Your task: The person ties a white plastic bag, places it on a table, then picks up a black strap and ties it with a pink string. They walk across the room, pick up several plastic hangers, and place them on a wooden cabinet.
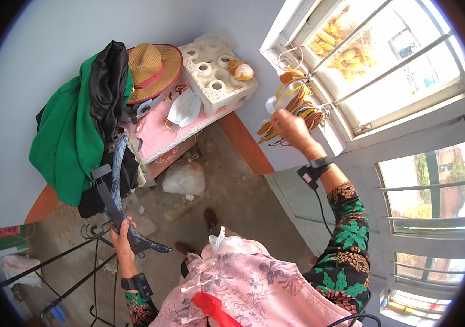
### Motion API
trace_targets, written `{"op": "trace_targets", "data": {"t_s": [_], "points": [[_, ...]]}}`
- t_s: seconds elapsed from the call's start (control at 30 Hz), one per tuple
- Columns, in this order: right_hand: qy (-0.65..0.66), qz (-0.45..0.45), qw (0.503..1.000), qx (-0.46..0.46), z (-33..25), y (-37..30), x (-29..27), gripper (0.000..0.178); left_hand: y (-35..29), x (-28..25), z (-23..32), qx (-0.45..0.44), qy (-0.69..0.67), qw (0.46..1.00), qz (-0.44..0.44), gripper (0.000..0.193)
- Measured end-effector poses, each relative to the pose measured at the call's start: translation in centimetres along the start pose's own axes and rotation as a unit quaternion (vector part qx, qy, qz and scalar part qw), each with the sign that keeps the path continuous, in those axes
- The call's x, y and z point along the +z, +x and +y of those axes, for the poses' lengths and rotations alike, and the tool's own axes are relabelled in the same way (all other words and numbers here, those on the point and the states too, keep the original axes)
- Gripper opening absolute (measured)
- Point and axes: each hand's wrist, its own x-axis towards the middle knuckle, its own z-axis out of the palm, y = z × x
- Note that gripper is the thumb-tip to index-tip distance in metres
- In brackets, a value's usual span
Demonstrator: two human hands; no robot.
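Note:
My left hand [124, 235] is closed around a curved, blue-patterned band with a straight black bar [111, 199] along it; its exact kind is unclear. Next to its upper end hang a green garment [69, 136] and a black one [108, 82]. Raised toward the window sill, my right hand [291, 129] is curled in front of a bundle of yellow and brown cords and straps [310, 111]. Its fingers are closed, and whatever they may hold is hidden. A small device [315, 168] with a black cable is strapped to the right wrist.
A pink-covered table [153, 139] bears a straw hat [159, 65], a white face mask [184, 108] and a holed foam block [210, 68]. Below lies a white plastic bag [183, 179]. A black metal rack [74, 248] stands at lower left; a barred window [374, 54] is at upper right.

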Motion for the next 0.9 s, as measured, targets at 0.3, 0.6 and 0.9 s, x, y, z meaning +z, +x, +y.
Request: {"op": "trace_targets", "data": {"t_s": [0.3, 0.6, 0.9], "points": [[0.542, -0.191, 0.805, 0.145, -14.3, -1.3, 10.5, 0.009, -0.6, 0.5, 0.6, -0.022, -0.002, 0.999, 0.035, 0.025], [0.63, -0.215, 0.717, 0.208, -18.3, 1.5, 16.2, 0.017, -1.9, 0.6, 2.5, 0.001, 0.02, 0.999, 0.044, 0.024], [0.554, -0.116, 0.789, 0.239, -11.2, 1.0, 9.0, 0.011, -1.9, 1.8, 0.9, -0.011, 0.006, 0.998, 0.063, 0.024]]}}
